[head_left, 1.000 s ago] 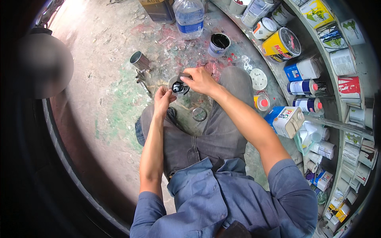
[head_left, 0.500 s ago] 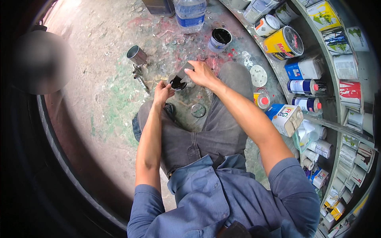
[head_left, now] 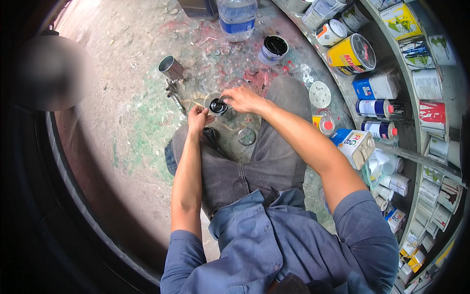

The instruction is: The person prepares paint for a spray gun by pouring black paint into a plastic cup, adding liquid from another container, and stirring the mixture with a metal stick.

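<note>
A paint-stained concrete floor (head_left: 134, 130) spreads under everything, with grey shelving (head_left: 415, 156) full of cans and bottles curving up the right side. The person's knees in dark grey trousers (head_left: 289, 100) flank the work. Ahead stand a large clear plastic bottle with a blue band (head_left: 237, 22) and, nearer, a whitish plastic tub of black stuff (head_left: 267, 55).

The right hand (head_left: 240, 99) is lower and closer to the left hand (head_left: 198, 119) than half a second ago. Between them is a small translucent plastic cup (head_left: 211, 97) of glossy black liquid. The flat dark blade (head_left: 221, 100), raised over the cup then, now reaches down into it, so it appears to be working the liquid again.

The cup lies just beyond the left fingertips, which close on its near-left edge; whether the floor also supports it, I cannot tell. The right fingers are pinched narrow around the blade, just above the cup's right side.
</note>
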A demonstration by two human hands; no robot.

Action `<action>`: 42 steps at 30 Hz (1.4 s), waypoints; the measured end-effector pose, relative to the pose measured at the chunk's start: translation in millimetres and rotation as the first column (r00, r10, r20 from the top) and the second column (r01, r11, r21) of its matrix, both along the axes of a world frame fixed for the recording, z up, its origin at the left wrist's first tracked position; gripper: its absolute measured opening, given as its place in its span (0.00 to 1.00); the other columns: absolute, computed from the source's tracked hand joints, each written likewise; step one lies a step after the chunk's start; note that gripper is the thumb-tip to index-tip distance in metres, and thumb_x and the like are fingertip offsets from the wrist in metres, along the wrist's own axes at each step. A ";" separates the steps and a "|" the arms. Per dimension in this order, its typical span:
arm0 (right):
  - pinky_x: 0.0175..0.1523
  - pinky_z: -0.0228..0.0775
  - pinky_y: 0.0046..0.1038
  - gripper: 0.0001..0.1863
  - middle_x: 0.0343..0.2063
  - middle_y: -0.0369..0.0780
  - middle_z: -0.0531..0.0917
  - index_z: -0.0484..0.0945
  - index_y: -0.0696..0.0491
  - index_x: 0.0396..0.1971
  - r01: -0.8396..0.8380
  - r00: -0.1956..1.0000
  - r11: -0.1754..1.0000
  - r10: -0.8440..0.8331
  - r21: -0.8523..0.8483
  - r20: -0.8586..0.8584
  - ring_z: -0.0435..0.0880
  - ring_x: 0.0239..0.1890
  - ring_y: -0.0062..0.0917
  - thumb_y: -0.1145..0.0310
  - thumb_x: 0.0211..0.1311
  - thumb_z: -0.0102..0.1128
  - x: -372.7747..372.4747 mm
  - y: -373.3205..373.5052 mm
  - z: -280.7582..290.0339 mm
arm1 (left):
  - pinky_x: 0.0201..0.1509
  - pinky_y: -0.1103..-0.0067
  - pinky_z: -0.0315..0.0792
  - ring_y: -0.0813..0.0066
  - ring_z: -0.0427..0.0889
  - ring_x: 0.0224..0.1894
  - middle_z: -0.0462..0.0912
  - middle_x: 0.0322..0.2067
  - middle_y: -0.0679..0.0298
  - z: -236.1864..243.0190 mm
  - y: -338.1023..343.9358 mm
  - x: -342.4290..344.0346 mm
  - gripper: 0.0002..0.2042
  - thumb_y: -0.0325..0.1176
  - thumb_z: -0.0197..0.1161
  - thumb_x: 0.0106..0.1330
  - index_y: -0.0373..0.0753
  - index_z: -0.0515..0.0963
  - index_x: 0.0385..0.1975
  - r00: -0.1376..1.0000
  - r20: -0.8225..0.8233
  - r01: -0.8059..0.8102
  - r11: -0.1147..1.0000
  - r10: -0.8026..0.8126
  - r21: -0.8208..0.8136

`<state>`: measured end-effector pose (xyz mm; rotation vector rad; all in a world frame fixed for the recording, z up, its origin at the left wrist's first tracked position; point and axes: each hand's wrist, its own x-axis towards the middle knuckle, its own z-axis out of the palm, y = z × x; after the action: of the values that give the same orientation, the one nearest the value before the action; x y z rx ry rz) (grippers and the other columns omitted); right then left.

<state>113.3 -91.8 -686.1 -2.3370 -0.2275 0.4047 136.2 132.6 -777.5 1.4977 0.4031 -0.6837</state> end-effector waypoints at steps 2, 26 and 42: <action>0.52 0.72 0.44 0.17 0.44 0.52 0.83 0.79 0.53 0.50 0.018 1.000 1.000 -0.018 0.020 -0.003 0.81 0.49 0.49 0.61 0.66 0.55 -1.7 -2.1 -1.7 | 0.37 0.71 0.86 0.68 0.86 0.31 0.78 0.31 0.63 -2.1 2.2 -1.5 0.05 0.25 0.57 0.70 0.38 0.69 0.32 1.000 -0.001 0.000 1.000 0.000 0.003; 0.51 0.72 0.47 0.15 0.39 0.53 0.83 0.79 0.54 0.47 0.091 0.993 0.990 -0.099 0.106 0.068 0.81 0.46 0.51 0.63 0.64 0.56 -2.7 -0.2 0.3 | 0.33 0.73 0.85 0.68 0.86 0.29 0.81 0.30 0.60 1.8 1.0 -2.8 0.05 0.25 0.60 0.68 0.37 0.70 0.32 0.999 0.041 0.002 0.999 -0.003 0.043; 0.54 0.72 0.48 0.31 0.40 0.61 0.81 0.65 0.66 0.56 0.330 0.944 0.943 -0.331 -0.034 -0.009 0.80 0.46 0.56 0.60 0.59 0.60 2.6 -8.0 3.1 | 0.31 0.75 0.85 0.67 0.86 0.28 0.81 0.33 0.57 1.2 -5.0 -3.1 0.04 0.24 0.57 0.69 0.34 0.70 0.32 0.999 0.039 0.001 1.000 -0.001 0.014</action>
<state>115.9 -99.8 -683.1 -2.3461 0.1804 0.2599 133.1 127.6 -776.3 1.5223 0.3783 -0.6526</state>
